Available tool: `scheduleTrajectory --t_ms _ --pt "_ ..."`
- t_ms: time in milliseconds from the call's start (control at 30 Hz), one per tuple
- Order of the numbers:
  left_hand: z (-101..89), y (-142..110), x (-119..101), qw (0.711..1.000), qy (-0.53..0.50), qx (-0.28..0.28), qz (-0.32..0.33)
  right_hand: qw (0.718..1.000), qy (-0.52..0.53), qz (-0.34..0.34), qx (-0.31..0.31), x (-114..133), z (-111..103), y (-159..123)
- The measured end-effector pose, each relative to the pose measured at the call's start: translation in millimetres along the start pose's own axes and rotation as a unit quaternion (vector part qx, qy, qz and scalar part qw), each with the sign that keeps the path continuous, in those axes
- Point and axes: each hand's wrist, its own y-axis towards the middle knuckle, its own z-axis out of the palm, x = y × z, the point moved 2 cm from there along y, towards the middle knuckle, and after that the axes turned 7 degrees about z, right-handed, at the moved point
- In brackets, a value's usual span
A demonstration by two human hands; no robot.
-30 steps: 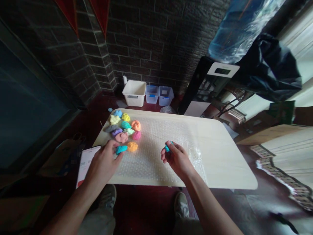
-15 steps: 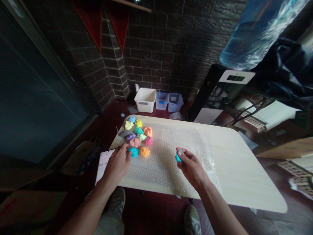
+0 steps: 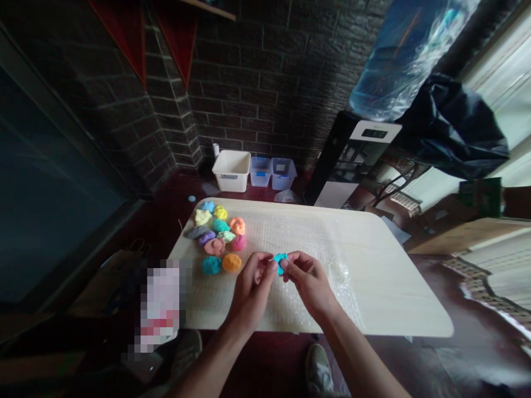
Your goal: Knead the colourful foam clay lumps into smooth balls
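Observation:
A small piece of turquoise modelling clay (image 3: pixel 280 265) is pinched between both hands above the bubble wrap (image 3: pixel 286 232). My right hand (image 3: pixel 309 279) grips it with thumb and fingers from the right. From the left, my left hand (image 3: pixel 253 284) closes its thumb and fingertips on its edge. To the left on the table lie several clay lumps. Nearest are a teal clay lump (image 3: pixel 211 265) and an orange-yellow clay lump (image 3: pixel 231 262). Behind them sit a pinkish-brown lump (image 3: pixel 214 246), a magenta lump (image 3: pixel 239 242) and other colours.
The pale table (image 3: pixel 398 271) extends right beyond the bubble wrap. A blurred-out patch (image 3: pixel 161 304) covers something at its left edge. On the floor behind stand a white basket (image 3: pixel 231 182) and two clear plastic bins (image 3: pixel 260 178). A water dispenser (image 3: pixel 340 166) stands behind the table.
My left hand has left the teal lump and moved right to the turquoise piece. My right hand has kept hold of that piece. The view has shifted right.

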Motion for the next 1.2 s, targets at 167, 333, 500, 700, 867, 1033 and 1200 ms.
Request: scheduleTrajectory --t_ms 167,333,500,700,867,1033,1200 --pt "8.3 8.5 13.3 0.999 0.005 0.039 0.022 0.999 -0.042 -0.031 -0.014 -2.9 -3.8 0.9" --pt "-9.6 16.5 14.8 0.998 0.044 0.030 0.017 0.994 -0.100 -0.034 0.016 -0.4 2.1 0.9" --pt "-13.9 17.3 14.1 0.997 0.066 0.046 0.017 0.986 -0.157 -0.053 0.021 0.4 0.9 0.5" --pt "-12.2 18.2 17.7 0.996 0.059 0.061 0.014 0.986 -0.148 -0.074 -0.024 -3.8 -2.7 2.6" --pt "-2.7 19.6 24.4 0.986 -0.149 -0.029 -0.072 0.968 -0.176 -0.135 -0.118 2.2 -6.7 -1.6" --pt "10.4 21.9 16.8 0.911 -0.366 -0.055 -0.181 0.895 -0.351 -0.269 -0.059 6.6 20.8 -22.5" --pt "3.5 24.7 2.6 0.885 -0.421 -0.010 -0.201 0.866 -0.409 -0.279 0.073 6.4 40.4 -37.2"
